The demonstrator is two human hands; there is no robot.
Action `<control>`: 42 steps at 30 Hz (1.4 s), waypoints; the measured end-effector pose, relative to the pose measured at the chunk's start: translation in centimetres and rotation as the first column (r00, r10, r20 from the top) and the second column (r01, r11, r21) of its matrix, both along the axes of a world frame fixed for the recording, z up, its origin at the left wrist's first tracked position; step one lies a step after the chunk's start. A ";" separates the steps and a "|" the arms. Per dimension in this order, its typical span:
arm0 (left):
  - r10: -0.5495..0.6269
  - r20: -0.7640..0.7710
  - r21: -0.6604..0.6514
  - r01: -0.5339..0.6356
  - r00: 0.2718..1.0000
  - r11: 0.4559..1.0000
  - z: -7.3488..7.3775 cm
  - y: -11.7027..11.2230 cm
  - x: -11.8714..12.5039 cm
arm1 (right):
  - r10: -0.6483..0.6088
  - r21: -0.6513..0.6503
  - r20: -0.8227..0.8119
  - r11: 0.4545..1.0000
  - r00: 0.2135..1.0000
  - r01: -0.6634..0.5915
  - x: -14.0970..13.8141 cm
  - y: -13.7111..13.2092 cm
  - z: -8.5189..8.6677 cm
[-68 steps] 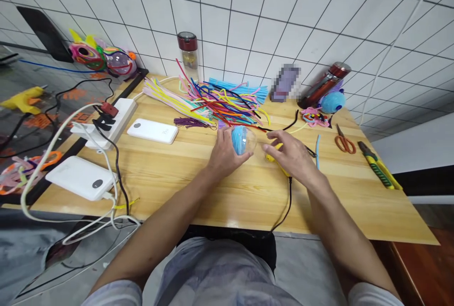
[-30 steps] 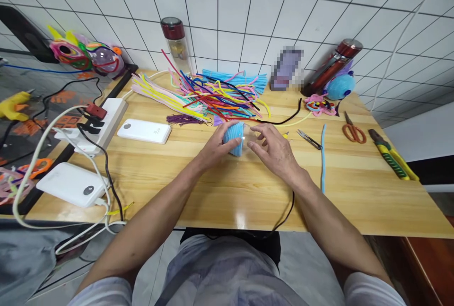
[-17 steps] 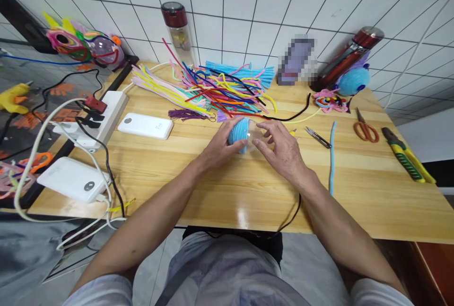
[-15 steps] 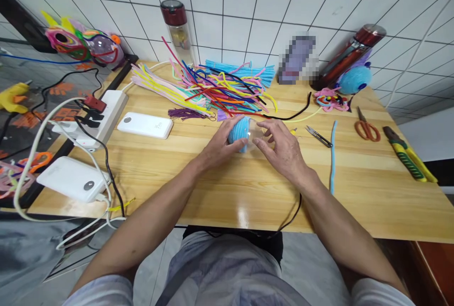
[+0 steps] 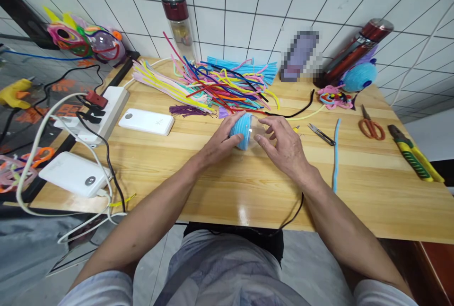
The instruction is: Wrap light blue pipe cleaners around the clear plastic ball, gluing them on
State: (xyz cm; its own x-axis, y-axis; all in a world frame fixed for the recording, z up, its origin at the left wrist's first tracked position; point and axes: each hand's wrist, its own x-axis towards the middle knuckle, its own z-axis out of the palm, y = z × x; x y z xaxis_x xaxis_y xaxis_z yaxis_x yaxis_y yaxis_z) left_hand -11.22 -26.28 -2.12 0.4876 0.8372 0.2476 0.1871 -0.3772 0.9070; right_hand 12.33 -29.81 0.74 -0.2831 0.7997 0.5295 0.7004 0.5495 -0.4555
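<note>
Between my hands is a clear plastic ball (image 5: 256,132), its left half wrapped in light blue pipe cleaner (image 5: 241,131). My left hand (image 5: 225,139) is closed around the wrapped half, thumb on the near side and fingers over the far side. On the clear end, my right hand (image 5: 282,143) has its thumb and bent fingers curved about the ball; its lower fingers are partly hidden. To the right of that hand lie small thread snips (image 5: 321,134) and a loose light blue pipe cleaner (image 5: 336,154).
Behind my hands lies a heap of coloured pipe cleaners (image 5: 227,86). Orange-handled scissors (image 5: 371,126) and pliers (image 5: 411,154) are at the right. Power banks (image 5: 146,122), a power strip (image 5: 111,109) and cables occupy the left. A bottle (image 5: 179,27) and a flask (image 5: 354,53) stand near the wall.
The camera view has shifted slightly. Both hands keep nearly the same hold on the ball; my left thumb sits slightly higher on the blue wrapping.
</note>
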 end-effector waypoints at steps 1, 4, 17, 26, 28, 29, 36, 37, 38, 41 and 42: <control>0.002 0.003 -0.001 -0.002 1.000 1.000 0.1 0.0 0.0 | 0.002 0.005 0.000 1.000 1.000 -0.002 0.0 0.0 0.0; 0.019 0.007 0.015 -0.019 1.000 1.000 0.3 -0.1 0.3 | 0.007 0.027 0.008 1.000 1.000 -0.008 -0.1 0.0 0.0; 0.101 0.022 0.027 -0.102 0.995 0.994 0.7 -0.8 1.3 | -0.043 0.291 0.202 0.957 0.979 -0.018 -1.3 -0.8 0.6; 0.080 0.054 0.065 -0.083 0.995 0.994 -0.2 -0.5 1.4 | -0.066 0.201 0.121 0.979 0.990 0.040 -0.2 -0.6 0.7; 0.069 0.052 0.065 -0.072 0.996 0.995 -0.2 -0.5 1.3 | -0.038 0.170 0.138 0.985 0.990 0.014 -0.3 -0.6 0.6; 0.063 0.049 0.064 -0.066 0.997 0.996 -0.2 -0.5 1.2 | -0.033 0.161 0.146 0.987 0.989 0.009 -0.3 -0.6 0.5; 0.067 0.014 0.071 -0.068 0.998 0.995 -0.4 -0.3 1.3 | -0.052 0.145 0.154 0.989 0.987 0.030 -0.4 -0.2 -0.2; 0.067 0.013 0.064 -0.068 0.998 0.996 -0.3 -0.3 1.3 | -0.047 0.146 0.153 0.989 0.987 0.024 -0.4 -0.1 -0.3; 0.063 0.015 0.057 -0.064 0.998 0.996 -0.3 -0.3 1.2 | -0.040 0.149 0.154 0.989 0.987 0.017 -0.3 0.0 -0.3; 0.053 0.039 0.056 -0.055 0.998 0.997 -0.2 -0.3 1.1 | -0.031 0.164 0.150 0.987 0.988 0.006 -0.3 0.1 -0.4; 0.048 0.043 0.063 -0.051 0.998 0.997 -0.1 -0.3 1.1 | -0.033 0.170 0.150 0.985 0.988 0.007 -0.3 0.2 -0.4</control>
